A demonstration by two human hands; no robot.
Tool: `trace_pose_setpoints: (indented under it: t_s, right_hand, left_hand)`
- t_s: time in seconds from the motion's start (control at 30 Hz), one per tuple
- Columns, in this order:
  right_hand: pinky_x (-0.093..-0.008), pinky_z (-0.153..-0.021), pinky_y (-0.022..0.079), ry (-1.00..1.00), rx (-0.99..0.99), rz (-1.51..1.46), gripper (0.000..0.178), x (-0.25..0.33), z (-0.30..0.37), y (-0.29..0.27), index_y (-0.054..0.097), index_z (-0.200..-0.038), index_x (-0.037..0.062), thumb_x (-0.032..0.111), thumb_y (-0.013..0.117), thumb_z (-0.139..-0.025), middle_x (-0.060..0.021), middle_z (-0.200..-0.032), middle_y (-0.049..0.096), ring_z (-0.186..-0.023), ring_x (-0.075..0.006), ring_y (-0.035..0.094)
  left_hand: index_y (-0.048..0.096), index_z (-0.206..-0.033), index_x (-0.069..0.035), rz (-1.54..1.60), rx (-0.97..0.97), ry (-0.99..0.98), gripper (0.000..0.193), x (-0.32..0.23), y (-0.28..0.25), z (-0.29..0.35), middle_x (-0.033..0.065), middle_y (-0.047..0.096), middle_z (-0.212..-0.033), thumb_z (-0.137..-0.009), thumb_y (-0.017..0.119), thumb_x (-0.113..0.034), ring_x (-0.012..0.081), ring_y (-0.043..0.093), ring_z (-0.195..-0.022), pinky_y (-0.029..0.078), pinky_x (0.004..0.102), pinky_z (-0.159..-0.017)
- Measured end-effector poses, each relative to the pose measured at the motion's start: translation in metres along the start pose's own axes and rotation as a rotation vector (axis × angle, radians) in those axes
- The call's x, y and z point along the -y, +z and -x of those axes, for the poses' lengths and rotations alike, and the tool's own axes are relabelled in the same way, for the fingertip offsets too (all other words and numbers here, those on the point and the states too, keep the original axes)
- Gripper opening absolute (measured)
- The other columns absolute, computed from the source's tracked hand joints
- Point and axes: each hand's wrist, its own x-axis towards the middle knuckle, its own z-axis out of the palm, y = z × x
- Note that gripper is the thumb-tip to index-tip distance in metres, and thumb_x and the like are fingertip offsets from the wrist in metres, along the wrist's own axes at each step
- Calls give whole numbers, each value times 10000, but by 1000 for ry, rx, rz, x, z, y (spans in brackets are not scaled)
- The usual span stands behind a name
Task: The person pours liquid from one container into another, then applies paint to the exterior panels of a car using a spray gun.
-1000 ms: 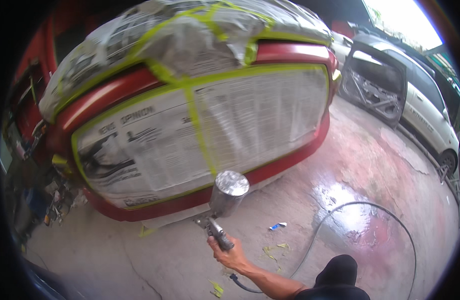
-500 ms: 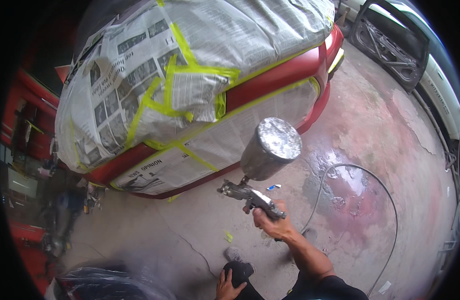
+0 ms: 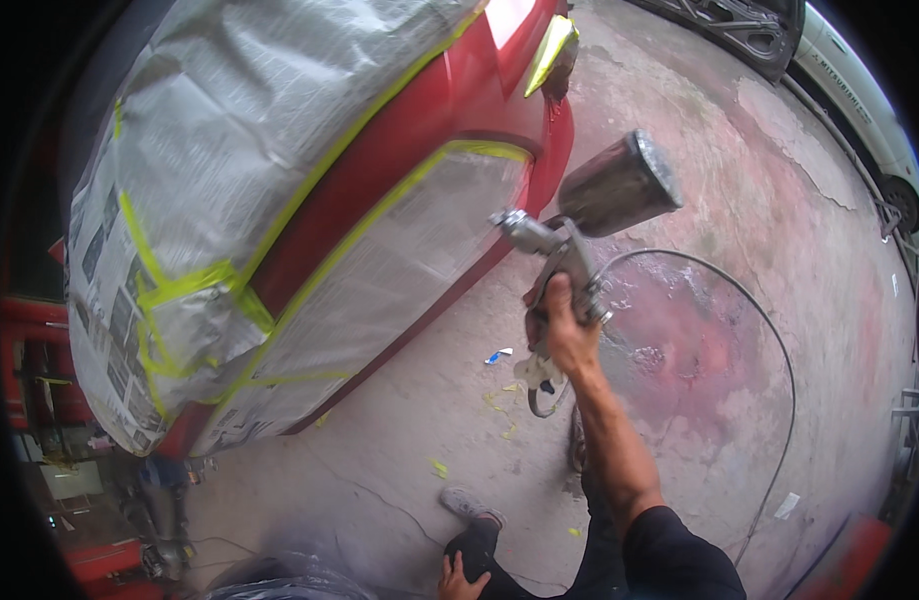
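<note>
My right hand [image 3: 569, 335] is closed round the handle of a paint spray gun [image 3: 571, 258]. The gun's metal cup [image 3: 619, 188] sits on top and tilts to the right, while its nozzle faces left toward the red car [image 3: 354, 190]. Newspaper [image 3: 399, 240] and yellow-green masking tape cover much of the car; a band of red bodywork shows between the covered parts. The gun is apart from the panel, over the floor. Down at the lower edge, my left hand [image 3: 461, 582] rests on my knee with its fingers apart, holding nothing.
A grey air hose [image 3: 769, 320] loops across the concrete floor on the right, past a red-stained wet patch [image 3: 669, 350]. Tape scraps [image 3: 439, 467] lie near my shoe [image 3: 469, 503]. A white vehicle [image 3: 849, 80] stands at the far right. Clear plastic wrapping [image 3: 289, 580] covers something at bottom left.
The view has shifted along the car to the right. My right hand has raised the spray gun and moved it right and farther away, and its cup now leans more. My left hand stays on the knee.
</note>
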Motion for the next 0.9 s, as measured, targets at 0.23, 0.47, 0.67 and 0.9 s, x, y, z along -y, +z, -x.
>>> trace_pose_setpoints:
  t_s: [0.23,0.47,0.67,0.9]
  right_hand:
    - [-267,-369,408,149,-210,128,470,-31,-95,-65,559,-892,62,526,547,-967,-50,-717,587,-449,-126,540]
    - [-276,-391,425,213,-371,199,460,-93,-168,-109,556,-875,53,505,593,-948,-42,-724,574,-465,-123,545]
    - [-291,-373,426,213,-429,237,494,-94,-180,-111,585,-932,8,500,623,-932,-69,-734,594,-451,-128,532]
    - [-278,-369,406,113,-292,202,469,-21,-107,-72,583,-823,24,476,619,-947,-25,-603,536,-436,-111,526]
  left_hand:
    - [317,-1471,-150,-172,-145,23,884,-32,21,-3,278,278,-1515,-803,660,-616,471,393,-1328,402,536,-1050]
    - [128,-1561,-107,-165,15,-77,1017,-95,-21,13,331,211,-1536,-817,701,-497,502,283,-1390,310,525,-1131]
    - [83,-1570,-121,-189,68,-93,1036,-68,-2,6,317,173,-1559,-825,688,-514,509,257,-1400,295,528,-1139]
    - [191,-1551,-160,-155,-24,-72,1061,-24,10,-3,275,215,-1554,-760,648,-699,447,311,-1406,321,521,-1119]
